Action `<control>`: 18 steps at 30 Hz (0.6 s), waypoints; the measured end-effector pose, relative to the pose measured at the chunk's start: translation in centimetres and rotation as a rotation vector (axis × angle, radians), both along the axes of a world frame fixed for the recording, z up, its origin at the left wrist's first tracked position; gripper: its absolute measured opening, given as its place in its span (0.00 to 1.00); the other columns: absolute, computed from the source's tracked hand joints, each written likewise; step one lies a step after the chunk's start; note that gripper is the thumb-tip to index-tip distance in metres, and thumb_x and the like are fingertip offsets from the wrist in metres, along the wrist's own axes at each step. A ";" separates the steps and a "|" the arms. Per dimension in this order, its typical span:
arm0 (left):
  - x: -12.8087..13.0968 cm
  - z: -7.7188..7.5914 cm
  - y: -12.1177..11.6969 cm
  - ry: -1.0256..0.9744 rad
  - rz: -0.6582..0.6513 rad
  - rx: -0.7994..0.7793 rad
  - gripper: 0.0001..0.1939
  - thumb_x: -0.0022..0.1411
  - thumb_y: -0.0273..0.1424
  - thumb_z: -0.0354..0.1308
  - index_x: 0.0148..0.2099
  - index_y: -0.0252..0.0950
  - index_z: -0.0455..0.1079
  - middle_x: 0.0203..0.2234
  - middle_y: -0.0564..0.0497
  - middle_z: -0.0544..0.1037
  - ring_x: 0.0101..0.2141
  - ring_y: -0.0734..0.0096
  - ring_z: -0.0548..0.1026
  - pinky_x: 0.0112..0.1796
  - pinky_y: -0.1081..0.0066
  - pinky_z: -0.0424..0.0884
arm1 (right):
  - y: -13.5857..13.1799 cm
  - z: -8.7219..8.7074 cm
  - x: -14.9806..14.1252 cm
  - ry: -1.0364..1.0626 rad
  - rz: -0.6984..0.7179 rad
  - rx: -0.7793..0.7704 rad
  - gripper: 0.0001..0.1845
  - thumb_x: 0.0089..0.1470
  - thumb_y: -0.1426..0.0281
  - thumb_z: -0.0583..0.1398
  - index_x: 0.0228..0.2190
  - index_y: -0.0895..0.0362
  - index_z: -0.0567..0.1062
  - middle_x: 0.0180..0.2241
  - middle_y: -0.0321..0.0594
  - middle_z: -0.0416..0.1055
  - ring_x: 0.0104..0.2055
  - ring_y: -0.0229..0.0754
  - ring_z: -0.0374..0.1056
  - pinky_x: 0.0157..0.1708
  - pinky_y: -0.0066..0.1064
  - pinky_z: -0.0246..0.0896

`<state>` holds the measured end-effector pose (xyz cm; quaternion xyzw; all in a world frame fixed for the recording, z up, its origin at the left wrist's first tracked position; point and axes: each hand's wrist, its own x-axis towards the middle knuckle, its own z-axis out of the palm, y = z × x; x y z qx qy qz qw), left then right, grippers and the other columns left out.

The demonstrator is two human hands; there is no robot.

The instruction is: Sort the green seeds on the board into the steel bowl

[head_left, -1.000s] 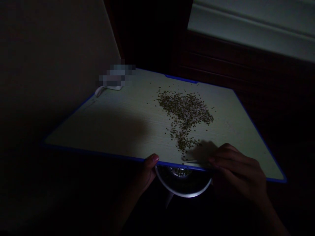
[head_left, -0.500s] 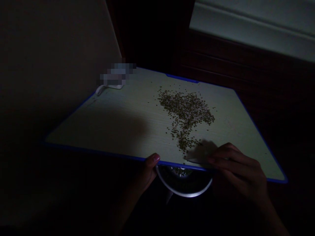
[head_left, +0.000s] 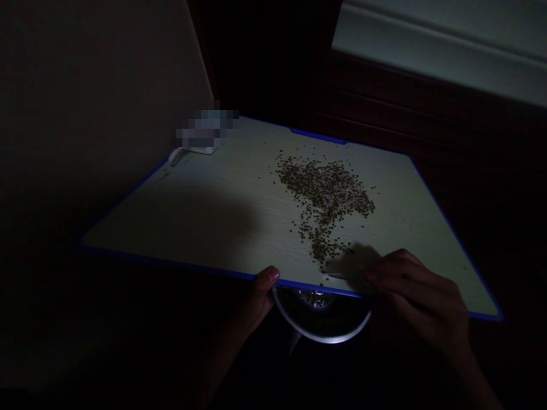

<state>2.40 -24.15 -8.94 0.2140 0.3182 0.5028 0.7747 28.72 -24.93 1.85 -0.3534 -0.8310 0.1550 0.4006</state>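
A pale board with a blue rim [head_left: 205,222] slopes towards me, with many small dark seeds or grains [head_left: 327,188] spread over its middle and trailing to the near edge. My left hand [head_left: 258,296] grips that edge, thumb on top and the other fingers hidden below. Pinched in my right hand [head_left: 423,296] is a thin, pale, pointed tool [head_left: 342,276]; its tip lies beside the lower end of the trail, and its kind cannot be made out. Under the near edge is a round metal bowl or pan [head_left: 331,340], partly covered by the board, with some grains inside.
A blurred-out pale object [head_left: 205,134] with a white cord or handle [head_left: 175,156] lies at the board's far left corner. A wall-like surface [head_left: 106,74] rises on the left. Behind stand dark red-brown panels [head_left: 384,102] and a pale ledge [head_left: 440,51]. The surroundings are very dark.
The tool's tip has shifted slightly up the board, away from the near edge, and my right hand has moved a little to the right. The grain pile looks almost the same.
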 end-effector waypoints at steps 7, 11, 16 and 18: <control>0.1 -0.2 0.1 -0.041 0.017 -0.014 0.16 0.55 0.41 0.62 0.38 0.34 0.80 0.42 0.43 0.83 0.53 0.44 0.72 0.56 0.52 0.64 | 0.0 0.0 0.3 -0.008 0.075 -0.018 0.22 0.55 0.81 0.60 0.50 0.53 0.77 0.40 0.43 0.78 0.40 0.46 0.73 0.37 0.41 0.67; 0.0 -0.6 0.0 -0.025 0.028 -0.033 0.13 0.55 0.40 0.62 0.36 0.36 0.79 0.40 0.43 0.84 0.52 0.44 0.74 0.53 0.53 0.66 | 0.1 0.1 0.3 -0.023 0.066 -0.020 0.21 0.55 0.80 0.60 0.49 0.52 0.78 0.40 0.43 0.78 0.40 0.46 0.73 0.38 0.42 0.67; -0.2 -0.5 0.0 0.010 0.006 0.007 0.13 0.55 0.41 0.61 0.28 0.37 0.76 0.35 0.45 0.84 0.49 0.44 0.75 0.51 0.54 0.67 | 0.0 -0.1 0.5 -0.006 0.081 -0.011 0.21 0.55 0.80 0.61 0.49 0.52 0.78 0.40 0.42 0.79 0.39 0.46 0.74 0.37 0.42 0.67; -0.2 -0.5 0.0 0.006 0.003 0.003 0.13 0.55 0.42 0.61 0.28 0.37 0.76 0.32 0.46 0.83 0.49 0.44 0.75 0.52 0.53 0.66 | 0.0 -0.2 0.6 0.001 0.084 -0.021 0.21 0.55 0.80 0.61 0.49 0.53 0.78 0.41 0.43 0.79 0.39 0.46 0.73 0.37 0.42 0.67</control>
